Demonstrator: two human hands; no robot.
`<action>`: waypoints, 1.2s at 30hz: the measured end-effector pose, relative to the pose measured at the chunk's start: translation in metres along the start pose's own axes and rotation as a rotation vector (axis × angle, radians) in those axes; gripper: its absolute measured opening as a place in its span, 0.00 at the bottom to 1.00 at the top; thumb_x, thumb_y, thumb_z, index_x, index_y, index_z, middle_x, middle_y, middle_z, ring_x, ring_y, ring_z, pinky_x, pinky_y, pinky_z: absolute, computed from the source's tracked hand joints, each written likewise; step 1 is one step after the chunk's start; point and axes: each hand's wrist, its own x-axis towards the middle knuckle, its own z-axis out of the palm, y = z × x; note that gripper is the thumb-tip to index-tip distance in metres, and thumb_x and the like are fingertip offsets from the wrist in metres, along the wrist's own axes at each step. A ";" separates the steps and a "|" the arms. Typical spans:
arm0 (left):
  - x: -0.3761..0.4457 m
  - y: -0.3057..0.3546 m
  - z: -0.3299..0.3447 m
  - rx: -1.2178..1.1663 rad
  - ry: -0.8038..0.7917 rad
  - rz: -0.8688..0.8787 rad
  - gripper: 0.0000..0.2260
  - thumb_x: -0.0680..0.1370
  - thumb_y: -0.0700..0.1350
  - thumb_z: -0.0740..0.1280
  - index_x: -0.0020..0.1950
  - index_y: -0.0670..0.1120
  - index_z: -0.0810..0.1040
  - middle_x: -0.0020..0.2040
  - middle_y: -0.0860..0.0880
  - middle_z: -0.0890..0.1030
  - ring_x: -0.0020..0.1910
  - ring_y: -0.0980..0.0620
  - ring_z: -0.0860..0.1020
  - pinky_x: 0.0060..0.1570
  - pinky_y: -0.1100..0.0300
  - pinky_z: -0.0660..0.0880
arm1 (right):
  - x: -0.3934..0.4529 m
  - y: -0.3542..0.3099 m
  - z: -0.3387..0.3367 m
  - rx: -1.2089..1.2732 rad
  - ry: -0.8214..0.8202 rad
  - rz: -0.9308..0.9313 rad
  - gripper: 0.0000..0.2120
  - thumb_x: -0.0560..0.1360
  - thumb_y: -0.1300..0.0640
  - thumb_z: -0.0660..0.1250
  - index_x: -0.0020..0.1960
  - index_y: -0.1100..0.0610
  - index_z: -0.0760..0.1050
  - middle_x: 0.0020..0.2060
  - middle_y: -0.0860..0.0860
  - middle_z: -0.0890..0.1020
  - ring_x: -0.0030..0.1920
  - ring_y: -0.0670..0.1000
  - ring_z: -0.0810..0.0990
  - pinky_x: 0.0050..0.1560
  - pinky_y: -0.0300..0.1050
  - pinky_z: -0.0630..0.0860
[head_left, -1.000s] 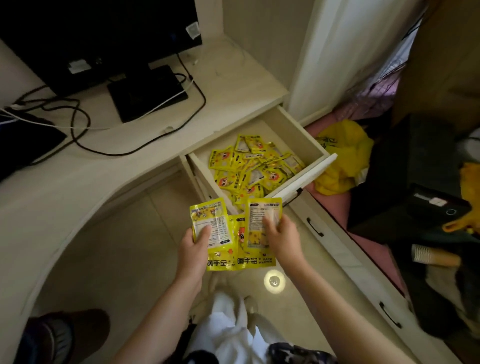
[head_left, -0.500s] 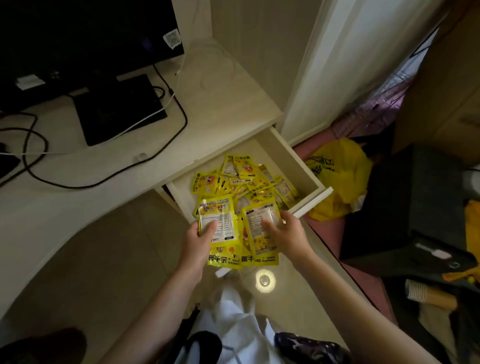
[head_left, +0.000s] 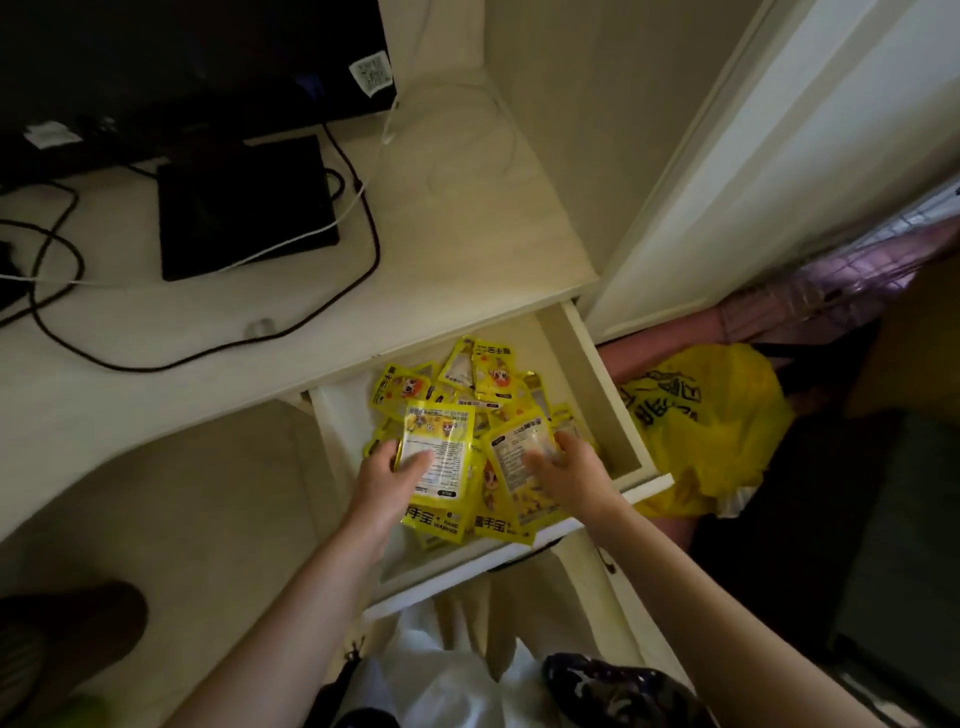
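Looking down into an open drawer (head_left: 587, 374) at the right end of a desk (head_left: 467, 260). Gripping one yellow packet (head_left: 447, 431) with the left hand (head_left: 387, 473), thumb on top; holding a second packet (head_left: 506, 467) with the right hand (head_left: 574, 470), fingers seemingly curled over it. Both just above a loose pile (head_left: 491, 382) inside the drawer.

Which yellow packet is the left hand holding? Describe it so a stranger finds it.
Under the desk, an open drawer holds a heap of yellow packets. The left hand grips one packet over the heap's left side. It shows a white panel of print, not a cartoon face, and sits straighter than the tilted one in the right hand.
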 end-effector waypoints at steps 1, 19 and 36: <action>0.003 -0.003 0.007 -0.012 0.027 -0.021 0.23 0.71 0.59 0.69 0.62 0.49 0.76 0.56 0.49 0.82 0.55 0.48 0.80 0.58 0.42 0.76 | 0.007 -0.001 -0.007 -0.007 -0.018 -0.003 0.28 0.75 0.47 0.66 0.69 0.60 0.66 0.54 0.55 0.79 0.51 0.55 0.81 0.46 0.50 0.79; 0.098 -0.004 0.079 -0.134 0.353 -0.338 0.26 0.79 0.52 0.64 0.75 0.46 0.63 0.74 0.43 0.64 0.69 0.40 0.68 0.63 0.45 0.69 | 0.164 -0.033 -0.005 -0.167 -0.205 0.048 0.22 0.77 0.53 0.64 0.68 0.59 0.69 0.58 0.58 0.79 0.55 0.58 0.80 0.47 0.49 0.77; 0.043 -0.034 0.060 0.071 0.425 -0.329 0.15 0.78 0.40 0.64 0.64 0.44 0.77 0.62 0.45 0.78 0.58 0.45 0.76 0.51 0.60 0.67 | 0.131 0.000 -0.051 -0.610 -0.264 0.033 0.11 0.78 0.58 0.57 0.54 0.62 0.74 0.47 0.57 0.79 0.46 0.56 0.77 0.44 0.44 0.72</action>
